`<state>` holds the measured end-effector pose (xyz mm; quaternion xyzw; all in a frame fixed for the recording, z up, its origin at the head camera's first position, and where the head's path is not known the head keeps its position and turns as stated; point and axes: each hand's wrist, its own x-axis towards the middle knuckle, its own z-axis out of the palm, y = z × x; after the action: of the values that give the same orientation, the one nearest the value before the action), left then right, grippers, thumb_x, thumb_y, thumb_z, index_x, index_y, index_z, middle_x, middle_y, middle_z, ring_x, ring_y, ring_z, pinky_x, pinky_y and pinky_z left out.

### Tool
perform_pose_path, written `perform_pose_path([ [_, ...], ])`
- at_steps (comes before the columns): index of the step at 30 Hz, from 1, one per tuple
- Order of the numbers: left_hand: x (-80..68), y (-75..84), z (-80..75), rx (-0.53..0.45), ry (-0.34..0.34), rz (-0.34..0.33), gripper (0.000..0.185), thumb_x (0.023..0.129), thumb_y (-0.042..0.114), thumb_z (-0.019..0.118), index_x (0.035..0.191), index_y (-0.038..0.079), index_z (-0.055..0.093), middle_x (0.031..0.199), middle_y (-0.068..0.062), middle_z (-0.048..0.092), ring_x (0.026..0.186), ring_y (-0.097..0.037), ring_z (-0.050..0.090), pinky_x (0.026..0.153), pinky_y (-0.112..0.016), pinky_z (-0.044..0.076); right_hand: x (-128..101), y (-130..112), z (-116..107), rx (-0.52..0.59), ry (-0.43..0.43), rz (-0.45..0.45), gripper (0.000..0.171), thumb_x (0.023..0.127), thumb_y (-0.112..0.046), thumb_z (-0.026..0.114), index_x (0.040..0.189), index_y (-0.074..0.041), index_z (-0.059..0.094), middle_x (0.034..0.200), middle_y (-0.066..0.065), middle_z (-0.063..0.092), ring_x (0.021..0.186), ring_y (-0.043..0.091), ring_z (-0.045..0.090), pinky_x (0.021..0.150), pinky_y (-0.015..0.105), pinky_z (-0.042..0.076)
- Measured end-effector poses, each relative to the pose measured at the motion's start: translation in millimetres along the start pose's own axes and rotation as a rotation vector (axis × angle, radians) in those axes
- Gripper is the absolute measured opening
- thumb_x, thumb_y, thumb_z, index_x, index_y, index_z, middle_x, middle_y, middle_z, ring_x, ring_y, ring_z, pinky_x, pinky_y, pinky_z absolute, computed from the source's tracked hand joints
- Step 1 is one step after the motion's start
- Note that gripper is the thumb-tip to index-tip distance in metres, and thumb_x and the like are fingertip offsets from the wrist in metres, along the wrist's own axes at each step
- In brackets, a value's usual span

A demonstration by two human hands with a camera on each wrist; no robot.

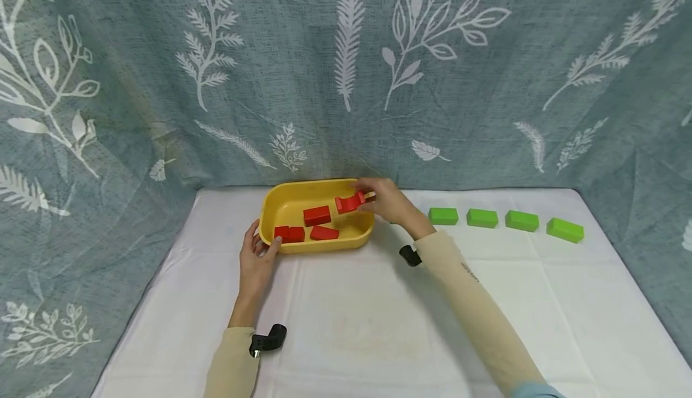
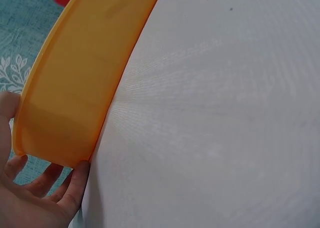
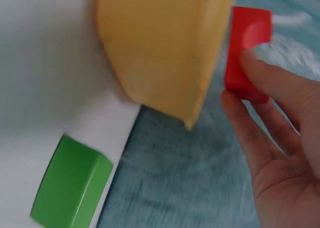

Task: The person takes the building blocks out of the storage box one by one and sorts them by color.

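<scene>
A yellow tub (image 1: 270, 212) (image 2: 75, 82) (image 3: 160, 52) stands at the back middle of the white-covered table. Three red blocks (image 1: 316, 215) lie inside it. My right hand (image 1: 385, 201) (image 3: 270, 138) pinches a fourth red block (image 1: 350, 202) (image 3: 246, 52) over the tub's right rim. My left hand (image 1: 257, 255) (image 2: 35, 198) holds the tub's front left corner, thumb on the rim, fingers under the edge.
Several green blocks (image 1: 443, 216) lie in a row on the table to the right of the tub, the nearest one (image 3: 70, 183) just behind my right wrist. A teal leaf-print curtain (image 1: 346, 74) hangs close behind the table.
</scene>
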<state>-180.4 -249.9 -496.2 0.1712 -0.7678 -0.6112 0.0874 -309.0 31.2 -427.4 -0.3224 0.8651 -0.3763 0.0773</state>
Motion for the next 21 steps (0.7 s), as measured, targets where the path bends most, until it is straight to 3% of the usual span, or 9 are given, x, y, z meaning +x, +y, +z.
perform_pose_path([
  [5,-0.6,-0.8,0.4,-0.002,-0.003,0.004,0.067,0.097,0.016,0.062,0.155,0.016,0.027,0.146,-0.015,0.044,0.129,-0.027,0.047,0.108,-0.041,0.04,-30.7,13.6,-20.2,0.185,0.152,0.04,0.051,0.083,-0.001,0.076,0.131,0.002,0.058,0.124,0.021,0.062,0.109,0.034,0.064,0.087,0.038,0.056],
  [11,-1.0,0.8,0.2,0.011,0.007,0.006,0.067,0.098,0.017,0.061,0.155,0.016,0.027,0.147,-0.016,0.044,0.129,-0.027,0.047,0.107,-0.035,0.041,-70.8,35.4,-30.4,0.166,0.227,0.103,0.054,0.08,-0.002,0.079,0.13,0.001,0.059,0.117,0.019,0.065,0.106,0.034,0.065,0.088,0.044,0.055],
  [17,-1.4,1.2,1.3,-0.011,0.002,0.013,0.067,0.097,0.016,0.061,0.155,0.015,0.027,0.145,-0.016,0.045,0.125,-0.027,0.048,0.088,-0.008,0.042,-98.6,57.0,-21.4,0.127,0.186,0.21,0.057,0.081,-0.005,0.079,0.133,0.0,0.057,0.117,0.017,0.065,0.108,0.033,0.064,0.092,0.048,0.052],
  [21,-1.3,0.8,3.6,-0.012,0.007,0.002,0.067,0.097,0.016,0.062,0.155,0.015,0.027,0.145,-0.016,0.045,0.125,-0.027,0.048,0.082,-0.004,0.041,-108.0,68.1,-8.5,0.088,0.119,0.225,0.054,0.082,-0.003,0.078,0.132,0.002,0.057,0.116,0.017,0.065,0.108,0.034,0.063,0.091,0.045,0.052],
])
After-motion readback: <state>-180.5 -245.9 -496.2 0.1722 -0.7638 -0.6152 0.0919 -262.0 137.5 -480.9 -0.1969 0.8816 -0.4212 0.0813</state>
